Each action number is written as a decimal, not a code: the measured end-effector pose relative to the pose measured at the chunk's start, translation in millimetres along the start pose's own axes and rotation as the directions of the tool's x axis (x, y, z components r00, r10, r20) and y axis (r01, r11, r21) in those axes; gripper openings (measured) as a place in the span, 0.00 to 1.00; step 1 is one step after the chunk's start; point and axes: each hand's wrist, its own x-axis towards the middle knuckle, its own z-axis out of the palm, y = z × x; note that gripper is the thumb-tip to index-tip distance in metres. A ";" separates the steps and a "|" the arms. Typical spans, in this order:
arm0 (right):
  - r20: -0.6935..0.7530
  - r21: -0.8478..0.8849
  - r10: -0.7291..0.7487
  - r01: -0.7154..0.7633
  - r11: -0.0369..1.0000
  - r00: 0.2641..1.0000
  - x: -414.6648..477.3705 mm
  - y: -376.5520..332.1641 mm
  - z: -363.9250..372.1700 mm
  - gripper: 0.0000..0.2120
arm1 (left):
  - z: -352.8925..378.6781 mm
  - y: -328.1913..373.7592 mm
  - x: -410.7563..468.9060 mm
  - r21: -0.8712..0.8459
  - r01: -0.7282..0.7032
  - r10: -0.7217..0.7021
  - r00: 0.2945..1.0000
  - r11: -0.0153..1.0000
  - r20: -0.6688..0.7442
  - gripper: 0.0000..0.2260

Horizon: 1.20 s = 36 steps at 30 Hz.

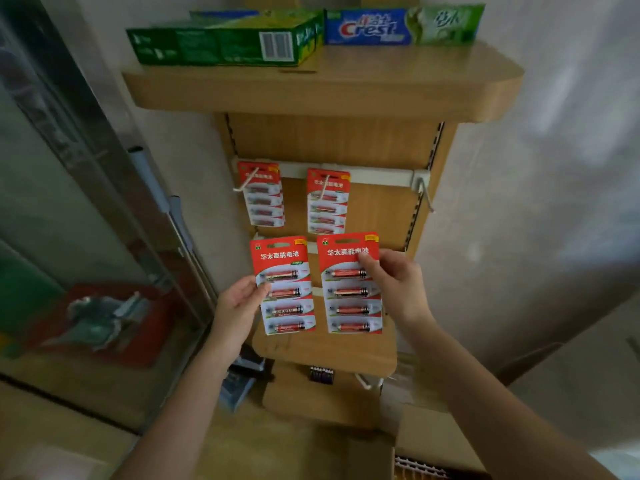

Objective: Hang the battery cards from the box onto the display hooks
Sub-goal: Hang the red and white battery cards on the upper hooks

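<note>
Nearest, each hand pinches its own red four-battery blister card, upright, long axis vertical: the left hand (239,303) grips the left card (284,285) by its edge, the right hand (398,282) clamps the right card (349,282). Farther up, two hooks already carry cards; the bare white wire hook (425,194) sits up and right, nearer the right hand. That card probably goes there.
</note>
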 end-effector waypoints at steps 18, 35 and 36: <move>-0.345 0.019 0.033 -0.028 0.999 0.938 67.9 -7.0 88.3 0.04 | -79.0 21.1 111.0 -0.026 -0.095 0.098 0.981 0.995 0.166 0.06; -0.424 -0.147 0.065 -0.140 0.979 0.903 133.7 -11.2 97.5 0.14 | -88.2 29.1 124.9 -0.039 -0.128 0.134 0.967 0.991 0.217 0.06; -0.431 -0.149 0.062 -0.139 0.979 0.900 134.3 -10.9 98.1 0.14 | -87.5 30.5 126.6 -0.040 -0.132 0.138 0.968 0.990 0.208 0.06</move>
